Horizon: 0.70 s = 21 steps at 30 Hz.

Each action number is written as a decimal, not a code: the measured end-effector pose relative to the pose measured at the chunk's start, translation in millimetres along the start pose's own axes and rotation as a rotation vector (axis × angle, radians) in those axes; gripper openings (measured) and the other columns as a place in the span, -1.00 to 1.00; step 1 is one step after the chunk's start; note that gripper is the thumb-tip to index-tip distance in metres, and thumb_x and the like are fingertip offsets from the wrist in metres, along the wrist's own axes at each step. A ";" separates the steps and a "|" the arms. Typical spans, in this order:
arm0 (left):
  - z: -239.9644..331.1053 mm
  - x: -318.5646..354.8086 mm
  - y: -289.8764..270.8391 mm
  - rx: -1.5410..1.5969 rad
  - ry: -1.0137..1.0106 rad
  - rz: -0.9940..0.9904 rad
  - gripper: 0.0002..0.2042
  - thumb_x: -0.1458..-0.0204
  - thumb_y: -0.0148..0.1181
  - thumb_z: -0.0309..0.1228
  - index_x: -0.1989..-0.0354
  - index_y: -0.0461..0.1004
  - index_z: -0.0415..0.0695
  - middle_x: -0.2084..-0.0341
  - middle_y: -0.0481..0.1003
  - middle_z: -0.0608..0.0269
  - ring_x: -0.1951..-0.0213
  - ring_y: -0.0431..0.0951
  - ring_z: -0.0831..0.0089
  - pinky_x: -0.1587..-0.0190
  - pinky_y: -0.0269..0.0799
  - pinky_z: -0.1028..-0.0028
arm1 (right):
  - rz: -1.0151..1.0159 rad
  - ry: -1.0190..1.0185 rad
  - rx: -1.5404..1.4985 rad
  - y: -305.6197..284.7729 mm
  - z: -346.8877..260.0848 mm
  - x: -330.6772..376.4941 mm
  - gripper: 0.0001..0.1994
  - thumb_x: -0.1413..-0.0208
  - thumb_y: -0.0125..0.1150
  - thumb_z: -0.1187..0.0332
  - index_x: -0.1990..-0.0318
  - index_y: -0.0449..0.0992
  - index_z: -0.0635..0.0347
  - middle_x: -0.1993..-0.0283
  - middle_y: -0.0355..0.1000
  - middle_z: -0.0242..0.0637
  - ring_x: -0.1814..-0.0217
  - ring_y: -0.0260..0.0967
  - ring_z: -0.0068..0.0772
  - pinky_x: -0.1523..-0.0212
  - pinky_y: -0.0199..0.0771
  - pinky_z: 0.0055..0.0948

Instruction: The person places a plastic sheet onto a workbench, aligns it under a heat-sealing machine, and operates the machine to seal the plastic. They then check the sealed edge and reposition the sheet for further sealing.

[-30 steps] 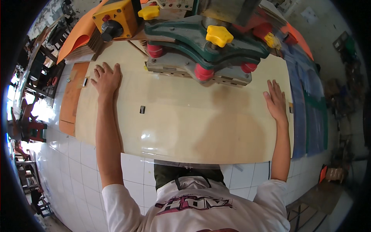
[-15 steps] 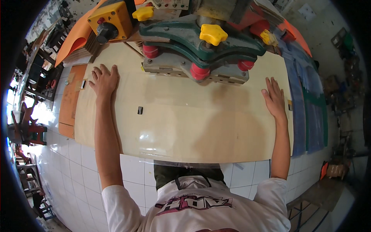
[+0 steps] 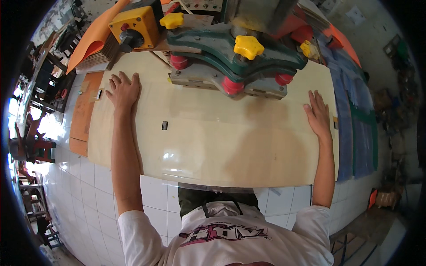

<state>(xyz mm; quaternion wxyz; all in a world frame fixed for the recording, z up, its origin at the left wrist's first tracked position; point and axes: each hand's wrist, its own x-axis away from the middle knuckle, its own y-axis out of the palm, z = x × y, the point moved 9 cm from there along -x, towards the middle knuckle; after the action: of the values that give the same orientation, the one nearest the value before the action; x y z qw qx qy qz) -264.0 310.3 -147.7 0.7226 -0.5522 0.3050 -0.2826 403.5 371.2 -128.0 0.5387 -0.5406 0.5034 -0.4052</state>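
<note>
A broad cream sheet (image 3: 213, 137) with a glossy surface lies in front of me. At its left side my left hand (image 3: 123, 91) rests flat, fingers spread and nothing in it. My right hand (image 3: 317, 115) lies on the sheet's right side, also open, its fingers stretched away from me. Between the two, at the far side, the press head (image 3: 230, 57) hangs over the sheet, dark green with red round mounts and a yellow star-shaped knob (image 3: 248, 47). A small dark rectangular piece (image 3: 164, 125) sits on the sheet, right of my left forearm.
At the far left stand a yellow control box (image 3: 133, 29) with a black rotary knob and a stack topped by an orange sheet (image 3: 95, 40). A brown board (image 3: 82, 119) edges the left side. Bluish clear sheets (image 3: 359, 146) lie at the right. White floor tiles (image 3: 155, 195) show below.
The view has shifted slightly, so the press and sheet appear a little further right. Both hands stay flat in their places on the sheet.
</note>
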 end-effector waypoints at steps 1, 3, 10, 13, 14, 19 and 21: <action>-0.3 0.0 -1.0 -0.017 -0.010 0.002 -0.19 -0.20 -0.26 0.18 -0.47 -0.01 -0.20 -0.48 -0.12 -0.18 -0.52 -0.21 0.04 -0.43 -0.38 -0.17 | -0.008 0.009 0.000 0.8 1.8 0.3 -0.35 -0.35 -0.21 -0.16 -0.50 0.06 -0.12 -0.59 -0.14 -0.20 -0.64 -0.29 -0.15 -0.53 -0.41 0.08; 1.6 1.1 -0.3 -0.011 -0.017 0.002 -0.18 -0.19 -0.26 0.18 -0.47 0.00 -0.21 -0.48 -0.12 -0.17 -0.52 -0.21 0.04 -0.43 -0.38 -0.16 | -0.015 0.007 -0.001 1.0 3.6 1.1 -0.35 -0.35 -0.21 -0.16 -0.50 0.06 -0.12 -0.59 -0.14 -0.20 -0.64 -0.29 -0.15 -0.53 -0.41 0.08; 1.3 1.3 -2.4 0.013 0.006 0.017 -0.19 -0.20 -0.25 0.18 -0.45 0.03 -0.23 -0.47 -0.10 -0.22 -0.52 -0.19 0.01 -0.43 -0.37 -0.17 | -0.036 0.020 0.009 -1.7 -1.6 2.0 -0.36 -0.37 -0.25 -0.14 -0.50 0.05 -0.10 -0.60 -0.15 -0.19 -0.65 -0.32 -0.15 -0.53 -0.44 0.08; -0.4 0.4 -1.1 0.009 0.010 0.021 -0.19 -0.20 -0.25 0.18 -0.45 0.03 -0.23 -0.47 -0.10 -0.22 -0.51 -0.19 0.01 -0.42 -0.38 -0.18 | -0.037 0.021 0.004 0.3 0.2 0.8 -0.36 -0.37 -0.26 -0.14 -0.50 0.05 -0.10 -0.60 -0.15 -0.19 -0.65 -0.33 -0.15 -0.53 -0.44 0.09; 1.0 0.1 -0.8 0.022 0.014 0.032 -0.19 -0.20 -0.25 0.18 -0.45 0.03 -0.24 -0.47 -0.09 -0.22 -0.51 -0.18 0.01 -0.42 -0.39 -0.19 | -0.032 0.027 0.002 0.5 1.9 0.6 -0.36 -0.36 -0.25 -0.15 -0.50 0.05 -0.12 -0.60 -0.15 -0.20 -0.65 -0.33 -0.17 -0.53 -0.42 0.10; -1.9 0.4 -1.6 0.020 -0.006 0.031 -0.19 -0.21 -0.25 0.18 -0.45 0.02 -0.24 -0.47 -0.09 -0.22 -0.51 -0.18 0.01 -0.42 -0.39 -0.19 | -0.043 0.015 0.003 3.4 0.2 -2.2 -0.35 -0.37 -0.27 -0.16 -0.50 0.05 -0.09 -0.60 -0.17 -0.20 -0.65 -0.33 -0.16 -0.54 -0.43 0.10; -7.2 0.9 -1.5 -0.021 -0.019 0.039 -0.19 -0.21 -0.25 0.21 -0.47 0.02 -0.16 -0.48 -0.09 -0.15 -0.51 -0.17 0.04 -0.42 -0.32 -0.19 | -0.050 0.003 0.000 3.8 -4.0 -3.6 -0.34 -0.37 -0.28 -0.17 -0.50 0.04 -0.08 -0.60 -0.17 -0.20 -0.65 -0.34 -0.16 -0.54 -0.44 0.10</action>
<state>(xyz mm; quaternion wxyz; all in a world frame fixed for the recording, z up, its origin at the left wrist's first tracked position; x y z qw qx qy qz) -269.0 304.8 -147.8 0.7250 -0.5564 0.3118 -0.2599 398.5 374.4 -131.0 0.5276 -0.5522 0.4907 -0.4194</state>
